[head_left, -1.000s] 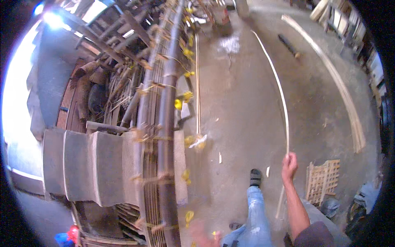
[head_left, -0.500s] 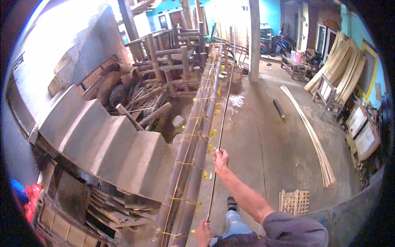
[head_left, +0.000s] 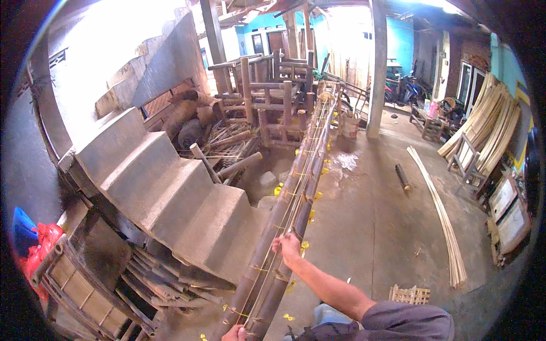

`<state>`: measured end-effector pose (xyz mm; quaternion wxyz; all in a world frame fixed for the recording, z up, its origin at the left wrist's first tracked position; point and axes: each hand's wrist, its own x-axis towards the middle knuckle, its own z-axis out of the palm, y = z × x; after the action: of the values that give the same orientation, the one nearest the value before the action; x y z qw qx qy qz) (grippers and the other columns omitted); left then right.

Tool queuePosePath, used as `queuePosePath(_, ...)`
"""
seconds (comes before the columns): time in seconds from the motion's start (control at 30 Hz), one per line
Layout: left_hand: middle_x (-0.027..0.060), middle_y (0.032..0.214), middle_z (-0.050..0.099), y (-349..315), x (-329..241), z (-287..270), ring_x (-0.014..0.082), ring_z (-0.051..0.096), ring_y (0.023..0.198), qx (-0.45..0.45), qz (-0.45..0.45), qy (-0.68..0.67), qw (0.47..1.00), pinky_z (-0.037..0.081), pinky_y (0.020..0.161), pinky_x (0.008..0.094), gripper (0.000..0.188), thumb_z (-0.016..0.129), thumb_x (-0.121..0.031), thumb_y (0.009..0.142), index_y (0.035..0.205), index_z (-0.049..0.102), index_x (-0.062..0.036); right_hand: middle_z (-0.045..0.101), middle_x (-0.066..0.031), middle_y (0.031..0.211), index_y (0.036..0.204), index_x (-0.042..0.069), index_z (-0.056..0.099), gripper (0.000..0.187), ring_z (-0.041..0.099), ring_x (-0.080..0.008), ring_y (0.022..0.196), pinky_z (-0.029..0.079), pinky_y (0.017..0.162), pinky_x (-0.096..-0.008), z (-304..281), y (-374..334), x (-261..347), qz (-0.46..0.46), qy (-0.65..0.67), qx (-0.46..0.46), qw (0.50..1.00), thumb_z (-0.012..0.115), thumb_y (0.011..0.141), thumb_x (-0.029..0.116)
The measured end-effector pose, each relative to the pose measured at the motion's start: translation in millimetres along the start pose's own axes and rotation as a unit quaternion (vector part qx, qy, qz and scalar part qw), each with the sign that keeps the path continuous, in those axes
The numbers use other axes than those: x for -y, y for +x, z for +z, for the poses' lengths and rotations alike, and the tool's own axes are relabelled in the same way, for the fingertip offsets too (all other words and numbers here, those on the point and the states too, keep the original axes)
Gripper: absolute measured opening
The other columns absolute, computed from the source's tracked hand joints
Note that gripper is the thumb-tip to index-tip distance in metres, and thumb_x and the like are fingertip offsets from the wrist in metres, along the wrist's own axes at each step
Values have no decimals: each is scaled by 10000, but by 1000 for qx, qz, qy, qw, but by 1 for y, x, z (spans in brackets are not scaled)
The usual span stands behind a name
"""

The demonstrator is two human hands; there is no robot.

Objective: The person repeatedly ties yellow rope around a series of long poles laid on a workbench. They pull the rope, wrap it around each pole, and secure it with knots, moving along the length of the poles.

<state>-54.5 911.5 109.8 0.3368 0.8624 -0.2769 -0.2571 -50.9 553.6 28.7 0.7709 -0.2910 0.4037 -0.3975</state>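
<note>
Two long dark bamboo poles (head_left: 303, 165) lie side by side, running away from me, with thin cords tied across them and yellow ties (head_left: 305, 245) along their edges. My right hand (head_left: 288, 245) is closed round a long thin rod (head_left: 265, 281) above the gap between the poles. At the lower edge my left hand (head_left: 234, 333) shows only in part, its thumb and fingers pinched at the rod's near end. Against the cords and poles the rod's far part is hard to make out.
Concrete steps (head_left: 170, 187) rise on the left, beside stacked bamboo pieces (head_left: 142, 278). A bamboo frame (head_left: 273, 96) and a grey post (head_left: 376, 74) stand ahead. On the right floor lie pale strips (head_left: 438, 216), a short dark tube (head_left: 402, 177) and a woven lattice piece (head_left: 410, 294).
Both hands have moved left with the rod, from beside the bamboo poles to over them. My view has shifted, so the surroundings appear lower and farther right.
</note>
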Motion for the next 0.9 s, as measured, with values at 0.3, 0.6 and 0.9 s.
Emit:
queuePosePath(0.3,191,956,677,4,-4,13,327,639,906,49,-15,-46,998,489,793,422,278,502,-252,983,1127,626,-48,553,-15,735,1202,50,540,269,474,-83,547,390,449,-239,27,-10,84,-187,47,-42,980,442,999,196)
queuePosePath(0.6,183,994,670,9,28,34,326,628,938,77,-23,-46,996,482,834,419,301,497,-264,986,1162,626,-58,487,25,661,1214,75,533,239,364,-41,471,281,393,-214,30,-40,104,-225,72,-30,971,406,1018,123)
queuePosePath(0.9,215,1147,615,-12,-17,3,383,546,1106,58,-16,-34,998,418,940,430,380,449,-335,999,1183,602,-40,487,21,618,1052,110,546,144,358,-57,431,255,350,-230,-1,18,45,-124,87,-43,988,426,1004,173)
